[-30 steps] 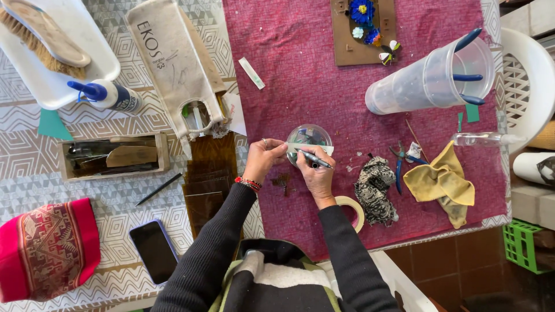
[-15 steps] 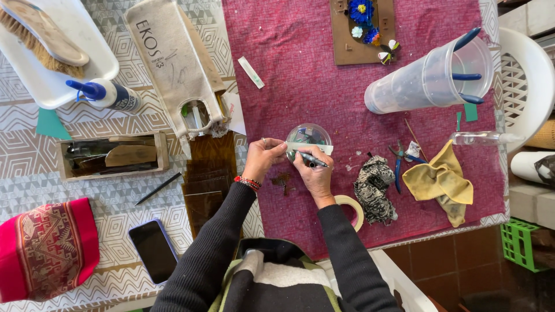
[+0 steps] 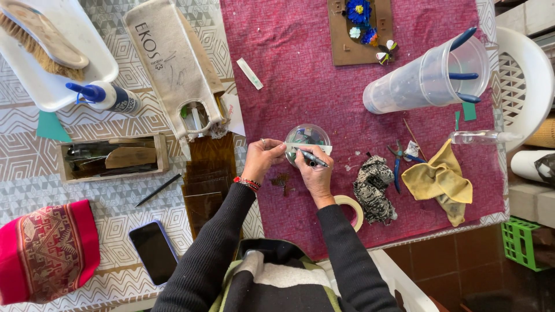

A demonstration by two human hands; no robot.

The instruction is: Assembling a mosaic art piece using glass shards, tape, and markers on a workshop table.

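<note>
A small clear glass bowl (image 3: 307, 136) sits on the magenta cloth (image 3: 300, 69) in front of me. A pale strip of tape or paper (image 3: 322, 149) lies across its near rim. My left hand (image 3: 263, 159) pinches the strip's left end at the bowl's edge. My right hand (image 3: 312, 171) grips a dark pen (image 3: 313, 157), its tip pointing right over the strip. A roll of masking tape (image 3: 351, 207) lies just behind my right wrist.
Right of my hands lie a mottled rag (image 3: 373, 186), blue pliers (image 3: 399, 162), a yellow cloth (image 3: 440, 182) and a tipped clear cup of blue-handled tools (image 3: 428, 75). Left are amber glass pieces (image 3: 202, 185), a wooden tool box (image 3: 110, 157), a phone (image 3: 153, 251) and a canvas bag (image 3: 173, 63).
Both hands stay at the bowl; the pen in my right hand has shifted only slightly along the strip.
</note>
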